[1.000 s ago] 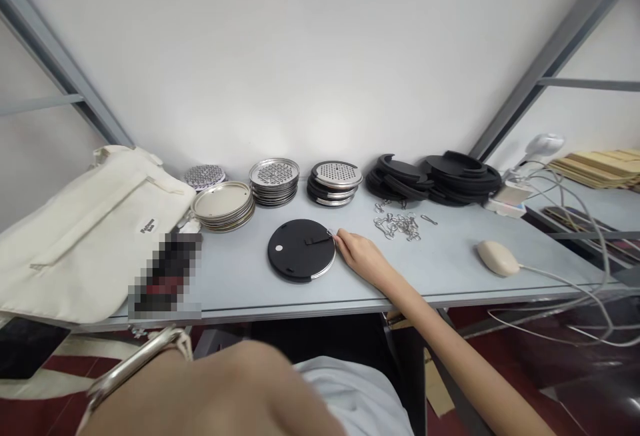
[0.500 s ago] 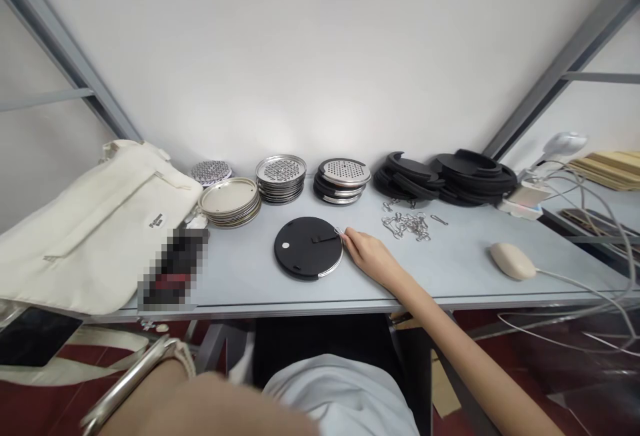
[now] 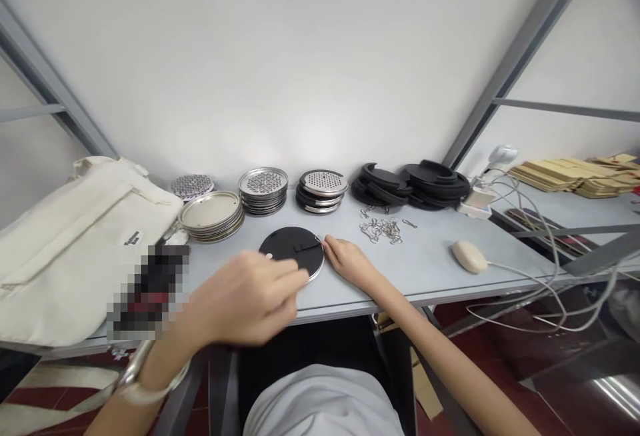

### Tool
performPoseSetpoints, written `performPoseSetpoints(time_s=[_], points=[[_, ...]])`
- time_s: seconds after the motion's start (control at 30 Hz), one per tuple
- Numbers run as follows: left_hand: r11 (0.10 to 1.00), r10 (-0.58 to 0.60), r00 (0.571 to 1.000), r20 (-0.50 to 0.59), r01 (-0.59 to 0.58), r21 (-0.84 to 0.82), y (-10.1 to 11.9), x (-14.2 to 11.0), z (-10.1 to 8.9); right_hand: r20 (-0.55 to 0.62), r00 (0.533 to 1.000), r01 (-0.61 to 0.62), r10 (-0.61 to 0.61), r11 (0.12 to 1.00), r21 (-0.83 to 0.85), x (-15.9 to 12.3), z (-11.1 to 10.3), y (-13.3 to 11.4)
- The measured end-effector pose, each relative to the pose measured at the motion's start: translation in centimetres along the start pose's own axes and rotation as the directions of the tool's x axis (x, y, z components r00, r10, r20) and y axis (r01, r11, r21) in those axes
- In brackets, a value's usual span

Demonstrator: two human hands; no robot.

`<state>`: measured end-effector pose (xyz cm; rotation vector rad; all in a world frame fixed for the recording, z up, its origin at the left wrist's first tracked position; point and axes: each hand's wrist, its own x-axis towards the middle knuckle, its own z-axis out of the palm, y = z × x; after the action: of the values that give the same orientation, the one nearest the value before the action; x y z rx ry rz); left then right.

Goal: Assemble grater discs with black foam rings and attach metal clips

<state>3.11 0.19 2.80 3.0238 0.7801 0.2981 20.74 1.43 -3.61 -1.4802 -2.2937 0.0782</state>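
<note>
A round black disc with a metal rim lies flat on the grey table. My right hand rests at its right edge, fingertips pinched on a small wire clip at the rim. My left hand hovers in front of the disc's near left side, fingers held loosely together and pointing right, blurred by motion. It hides part of the disc. A silver bracelet circles my left wrist.
Along the wall stand stacks of metal discs, perforated discs, black-and-steel discs and black rings. Loose wire clips lie right of the disc. A cream bag is at left, a mouse and cables at right.
My left hand has risen from below the table edge to just in front of the disc. The view has shifted slightly; my right hand stays at the disc's rim.
</note>
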Motion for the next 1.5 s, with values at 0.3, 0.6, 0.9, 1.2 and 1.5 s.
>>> performPoseSetpoints(time_s=[0.3, 0.6, 0.9, 1.2, 1.5], points=[[0.995, -0.06, 0.998, 0.007, 0.059, 0.077, -6.6, 2.2, 0.3, 0.014, 1.0, -0.009, 0.009, 1.0, -0.029, 0.2, 0.2, -0.2], [0.999, 0.021, 0.999, -0.034, -0.02, 0.034, -7.5, 2.7, 2.3, 0.009, 1.0, 0.001, -0.001, 1.0, 0.005, 0.2, 0.0, 0.0], [0.998, 0.003, 0.999, -0.04, -0.005, -0.061, -7.4, 1.9, 2.3, 0.037, 0.999, 0.003, -0.007, 0.993, 0.117, -0.3, -0.3, 0.2], [1.0, -0.018, 0.998, -0.057, 0.017, -0.01, -7.1, 1.8, 2.3, 0.041, 0.999, 0.019, -0.021, 0.999, 0.038, -0.1, 0.0, 0.1], [1.0, 0.015, 0.998, -0.053, -0.014, 0.022, -6.8, 1.8, 2.0, 0.05, 0.998, 0.025, -0.029, 0.997, 0.079, -0.1, 0.0, 0.3]])
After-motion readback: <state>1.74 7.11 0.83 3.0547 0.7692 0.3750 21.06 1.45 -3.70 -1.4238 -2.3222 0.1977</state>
